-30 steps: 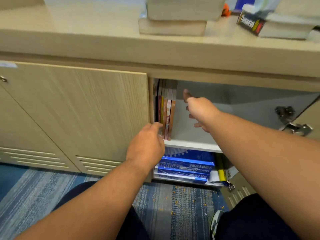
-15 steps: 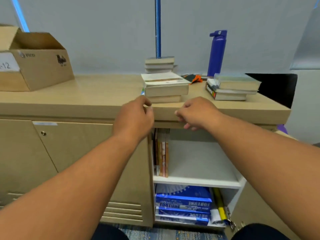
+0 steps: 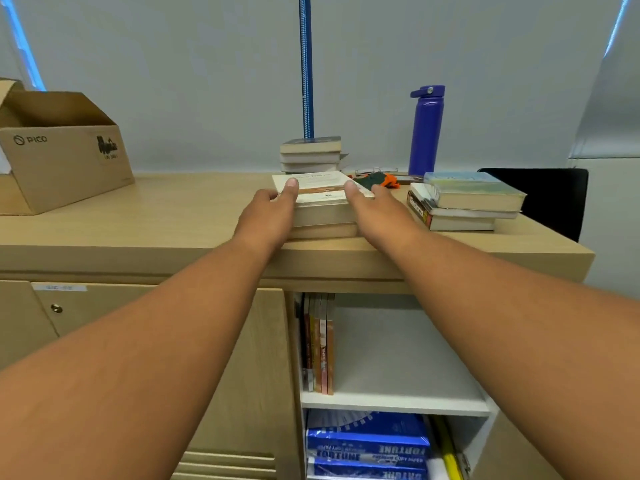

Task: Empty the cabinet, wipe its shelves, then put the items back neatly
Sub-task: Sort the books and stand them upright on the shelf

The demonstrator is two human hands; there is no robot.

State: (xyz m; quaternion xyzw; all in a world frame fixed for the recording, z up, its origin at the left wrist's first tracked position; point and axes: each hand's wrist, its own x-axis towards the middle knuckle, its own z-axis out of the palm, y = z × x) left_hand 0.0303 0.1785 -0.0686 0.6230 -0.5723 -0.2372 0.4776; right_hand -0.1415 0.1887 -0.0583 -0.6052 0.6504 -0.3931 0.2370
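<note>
A cardboard box (image 3: 62, 157) at the far left of the cabinet top (image 3: 173, 216) is printed "PICO", with a dark logo beside it too blurred to read. In the lower compartment of the open cabinet, blue paper reams (image 3: 367, 448) read "FORTUNE" and, smaller, "COPY PAPER". A strip label on the closed door to the left is illegible, and so is the red-and-black spine in the 3-book stack (image 3: 464, 206) at the right. A purple bottle (image 3: 425, 129) stands behind that stack.

The white book (image 3: 322, 192) lies flat on top of 1 other book near the front edge of the cabinet top, above the open compartment. The left hand (image 3: 273, 209) clasps its left side and the right hand (image 3: 377, 209) its right side. Each thumb presses on the cover while the fingers curl down over the edge. On the upper shelf (image 3: 394, 403), several upright books (image 3: 320, 344) stand against the left wall.
</note>
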